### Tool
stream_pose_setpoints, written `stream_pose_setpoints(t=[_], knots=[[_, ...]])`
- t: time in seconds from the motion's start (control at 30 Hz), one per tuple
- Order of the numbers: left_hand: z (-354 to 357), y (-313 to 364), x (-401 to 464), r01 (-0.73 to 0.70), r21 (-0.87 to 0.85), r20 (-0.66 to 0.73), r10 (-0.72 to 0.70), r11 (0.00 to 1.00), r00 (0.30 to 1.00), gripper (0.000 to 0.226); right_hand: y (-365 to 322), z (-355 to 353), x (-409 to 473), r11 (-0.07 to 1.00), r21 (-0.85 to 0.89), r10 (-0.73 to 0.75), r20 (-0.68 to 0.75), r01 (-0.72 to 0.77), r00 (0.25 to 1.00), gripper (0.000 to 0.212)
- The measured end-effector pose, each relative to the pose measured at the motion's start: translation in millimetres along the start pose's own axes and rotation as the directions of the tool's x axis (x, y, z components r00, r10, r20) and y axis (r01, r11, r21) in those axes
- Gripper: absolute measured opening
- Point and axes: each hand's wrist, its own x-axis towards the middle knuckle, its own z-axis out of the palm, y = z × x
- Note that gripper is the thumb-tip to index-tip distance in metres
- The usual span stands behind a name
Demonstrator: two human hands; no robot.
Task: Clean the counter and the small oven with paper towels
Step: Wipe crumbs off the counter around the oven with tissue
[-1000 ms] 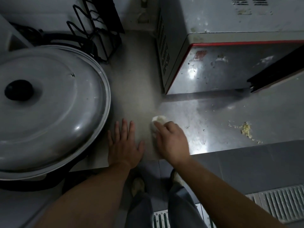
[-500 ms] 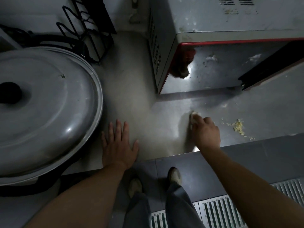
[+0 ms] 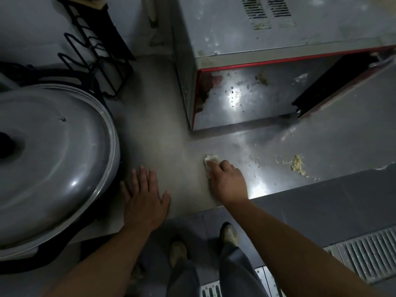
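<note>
My right hand (image 3: 228,182) grips a crumpled white paper towel (image 3: 210,160) and presses it on the steel counter (image 3: 162,133), in front of the small oven (image 3: 246,35). The oven is grey with a red-edged, stained front (image 3: 246,99) and a black handle (image 3: 330,86). My left hand (image 3: 144,197) rests flat on the counter near its front edge, fingers spread. A patch of yellowish crumbs (image 3: 296,165) lies on the counter to the right of the towel.
A large round metal lid (image 3: 47,155) with a black knob fills the left side. A black wire rack (image 3: 96,50) stands at the back. Below the counter edge are my feet, dark floor tiles and a floor grate (image 3: 368,254).
My right hand swept the towel right toward the crumbs, then back left; it now sits left of where it was half a second ago. My left hand has stayed put.
</note>
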Motion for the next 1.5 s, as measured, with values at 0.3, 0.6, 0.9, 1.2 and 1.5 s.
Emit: stream_pose_setpoints(t=[0.3,0.6,0.9,1.2,1.5], knots=[[-27,83,13,-0.133,-0.074,-0.132,0.122,0.988,0.984,0.076,105,-36,16,0.95,-0.08,0.305,0.005,-0.303,0.952,0.037],[-28,130,23,0.024,-0.141,-0.057,-0.032,0.99,0.998,0.077,68,-43,29,0.978,0.196,0.096,-0.15,-0.066,0.984,0.036],[2,128,3,0.137,-0.101,0.066,-0.131,0.985,0.989,0.08,-28,-7,59,0.968,0.221,-0.161,0.199,0.116,0.967,0.049],[8,136,8,0.189,-0.131,0.066,-0.182,0.973,0.981,0.084,53,-16,53,0.991,-0.043,0.128,0.056,-0.126,0.99,0.049],[-4,165,23,0.033,-0.127,-0.045,-0.039,0.991,0.998,0.077,127,-43,41,0.928,0.056,0.37,-0.037,-0.368,0.928,0.028]])
